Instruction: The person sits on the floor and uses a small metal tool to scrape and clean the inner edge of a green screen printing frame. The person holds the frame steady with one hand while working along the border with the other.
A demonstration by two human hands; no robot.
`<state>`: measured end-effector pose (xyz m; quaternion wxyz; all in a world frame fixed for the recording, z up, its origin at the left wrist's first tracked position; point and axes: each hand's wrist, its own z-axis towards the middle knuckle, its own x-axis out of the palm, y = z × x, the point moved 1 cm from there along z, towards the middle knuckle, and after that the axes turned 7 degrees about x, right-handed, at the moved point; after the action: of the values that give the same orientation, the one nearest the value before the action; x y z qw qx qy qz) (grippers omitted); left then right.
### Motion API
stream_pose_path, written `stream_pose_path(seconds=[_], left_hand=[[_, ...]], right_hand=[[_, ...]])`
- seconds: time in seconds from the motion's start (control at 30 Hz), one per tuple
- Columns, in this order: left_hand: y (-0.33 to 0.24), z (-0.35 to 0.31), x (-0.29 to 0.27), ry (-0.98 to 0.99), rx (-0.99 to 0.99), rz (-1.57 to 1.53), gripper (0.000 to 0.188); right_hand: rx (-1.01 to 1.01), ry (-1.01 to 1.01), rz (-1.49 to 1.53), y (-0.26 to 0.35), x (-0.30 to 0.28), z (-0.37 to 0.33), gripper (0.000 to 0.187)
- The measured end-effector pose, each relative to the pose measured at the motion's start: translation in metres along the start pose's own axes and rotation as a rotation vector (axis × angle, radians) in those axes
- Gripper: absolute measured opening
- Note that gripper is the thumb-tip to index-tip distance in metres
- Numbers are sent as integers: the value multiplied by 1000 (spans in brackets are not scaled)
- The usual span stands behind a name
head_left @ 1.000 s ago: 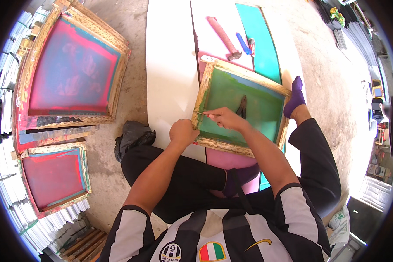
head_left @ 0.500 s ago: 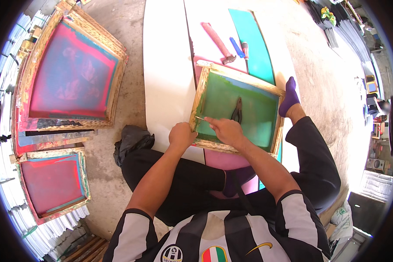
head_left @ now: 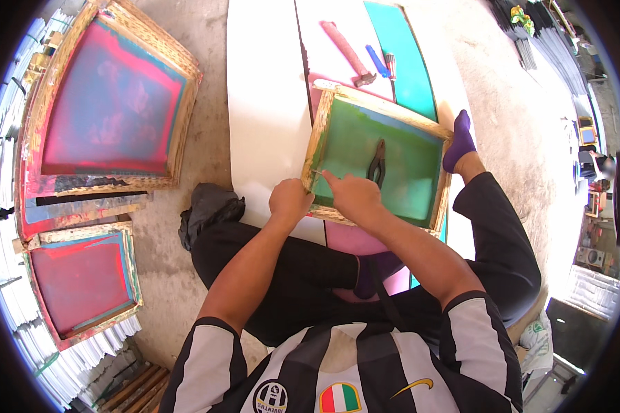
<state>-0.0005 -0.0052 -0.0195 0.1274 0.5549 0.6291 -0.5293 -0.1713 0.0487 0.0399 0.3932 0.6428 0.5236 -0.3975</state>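
Observation:
A wooden screen frame (head_left: pixel 393 109) with green mesh (head_left: pixel 355 134) rests tilted in front of me, over the boards by my legs. My left hand (head_left: pixel 291 199) is closed around its near left corner. My right hand (head_left: pixel 357 198) is closed on a tool whose thin metal shaft (head_left: pixel 317 171) points at the frame's left bar; its handle is hidden in my fingers. Dark-handled pliers (head_left: pixel 376 166) lie on the mesh, just beyond my right hand. My right foot in a purple sock (head_left: pixel 459 146) is against the frame's far right corner.
Beyond the frame lie a red hammer (head_left: pixel 348 54), a blue-handled tool (head_left: pixel 377 60) and a screwdriver (head_left: pixel 391 65) on white, pink and teal boards (head_left: pixel 265 89). Pink-stained screen frames (head_left: pixel 110 103) stand at left. A black plastic bag (head_left: pixel 212 210) sits by my left knee.
The whole view has shifted slightly, so things sit a little higher in it. Both hands keep their grips, and the metal shaft stays at the frame's left bar.

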Motion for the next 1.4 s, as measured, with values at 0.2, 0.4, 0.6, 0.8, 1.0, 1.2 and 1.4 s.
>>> stream_pose_path(seconds=[0.2,0.4,0.6,0.8,1.0,1.2,1.4], left_hand=[[2,5,6,30,-26,28,30],[-5,4,-3,16,-31,36,33],[-7,1,-6,32,-45,41,35],[-7,3,-4,46,-47,43,36],[-3,0,-6,30,-44,43,35],[-9,3,-4,55,-42,51,34],[0,-1,-5,47,-28,9,31]], right_hand=[[39,22,79,-1,18,1,52],[-2,26,133,-22,23,1,47],[1,92,252,-30,36,8,46],[-51,178,443,-47,42,21,48],[-87,124,101,-34,14,16,44],[-150,157,465,-57,37,34,44],[-144,151,216,-44,18,28,39]])
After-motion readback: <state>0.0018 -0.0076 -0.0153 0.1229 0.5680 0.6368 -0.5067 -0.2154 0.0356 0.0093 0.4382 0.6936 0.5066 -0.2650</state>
